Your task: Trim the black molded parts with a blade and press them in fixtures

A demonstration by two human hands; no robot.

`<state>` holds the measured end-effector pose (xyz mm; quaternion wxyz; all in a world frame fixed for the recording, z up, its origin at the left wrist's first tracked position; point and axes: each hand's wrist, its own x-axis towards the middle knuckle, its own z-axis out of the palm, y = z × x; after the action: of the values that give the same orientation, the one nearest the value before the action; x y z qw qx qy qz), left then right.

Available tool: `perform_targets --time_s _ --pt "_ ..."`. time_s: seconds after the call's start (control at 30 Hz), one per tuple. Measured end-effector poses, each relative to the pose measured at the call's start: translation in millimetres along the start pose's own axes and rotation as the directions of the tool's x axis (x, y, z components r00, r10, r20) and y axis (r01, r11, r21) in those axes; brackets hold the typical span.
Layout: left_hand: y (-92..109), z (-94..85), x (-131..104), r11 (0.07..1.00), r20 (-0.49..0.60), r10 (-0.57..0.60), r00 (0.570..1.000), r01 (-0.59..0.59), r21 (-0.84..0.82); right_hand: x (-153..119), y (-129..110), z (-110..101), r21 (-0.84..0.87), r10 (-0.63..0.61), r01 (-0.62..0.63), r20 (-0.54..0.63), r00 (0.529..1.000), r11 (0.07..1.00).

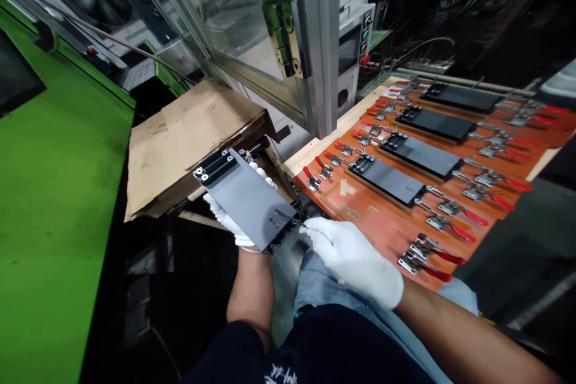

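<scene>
My left hand point(228, 216), in a white glove, supports a flat grey panel point(252, 198) from beneath, its fingertips curling over the far edge. The panel is tilted, with black ends and round metal-looking fittings at its upper left end. My right hand point(346, 252), also gloved in white, pinches a thin dark pointed tool point(292, 219) whose kind I cannot make out. The tool's tip lies over the panel's near right end, close to some small dark marks. Whether the tip touches the surface cannot be seen.
On the right, an orange fixture board point(378, 228) bears several similar panels point(391, 180) held by red-handled toggle clamps point(454, 216). A cardboard sheet point(189, 138) lies beyond my left hand. A metal-framed glass door point(324, 60) stands ahead, and a green machine point(54, 192) is at left.
</scene>
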<state>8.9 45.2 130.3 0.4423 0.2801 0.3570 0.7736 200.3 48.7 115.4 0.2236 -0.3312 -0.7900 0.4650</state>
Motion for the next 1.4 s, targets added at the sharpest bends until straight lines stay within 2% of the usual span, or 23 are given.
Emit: perform_targets --time_s 0.23,0.4,0.57,0.63,0.73,0.83,0.93,1.03,1.23,1.33,1.4 --pt "4 7.7 5 0.999 0.029 0.028 0.999 -0.027 -0.03 2 -10 -13 -0.155 -0.077 0.093 0.108 0.991 0.984" --pt "19 17.4 7 0.985 0.064 0.086 0.994 -0.075 -0.158 4 -21 -15 -0.1 -0.094 0.093 -0.001 0.996 0.991" --pt "35 23.3 1 0.959 0.036 0.22 0.975 -0.209 -0.193 10 -31 -5 -0.178 0.046 -0.066 -0.112 0.993 0.982" --pt "41 22.7 -2 0.949 0.026 0.244 0.969 -0.233 -0.21 9 -31 -1 -0.169 0.052 -0.082 -0.176 0.983 0.982" --pt "48 21.6 -6 0.943 0.027 0.258 0.966 -0.246 -0.224 2 -31 3 -0.105 -0.043 0.018 -0.238 0.97 0.994" --pt "52 22.0 -11 0.95 0.051 0.247 0.968 -0.231 -0.208 -5 -36 5 -0.064 -0.141 0.13 -0.206 0.968 0.989" --pt "55 22.2 -18 0.956 0.067 0.229 0.971 -0.212 -0.201 -8 -42 8 -0.078 -0.155 0.145 -0.152 0.976 0.986" --pt "58 19.5 -23 0.953 0.07 0.238 0.969 -0.219 -0.211 -9 -45 13 -0.154 -0.174 0.15 -0.155 0.973 0.977" --pt "63 3.1 -27 0.942 0.096 0.178 0.979 -0.142 -0.303 -6 -36 14 -0.231 -0.388 0.355 -0.118 0.914 0.906" --pt "62 -5.1 -28 0.93 0.095 0.166 0.981 -0.124 -0.345 -5 -35 13 -0.239 -0.429 0.391 -0.133 0.893 0.889" --pt "61 -7.8 -29 0.93 0.09 0.159 0.983 -0.118 -0.349 -6 -39 14 -0.226 -0.437 0.41 -0.083 0.896 0.884"
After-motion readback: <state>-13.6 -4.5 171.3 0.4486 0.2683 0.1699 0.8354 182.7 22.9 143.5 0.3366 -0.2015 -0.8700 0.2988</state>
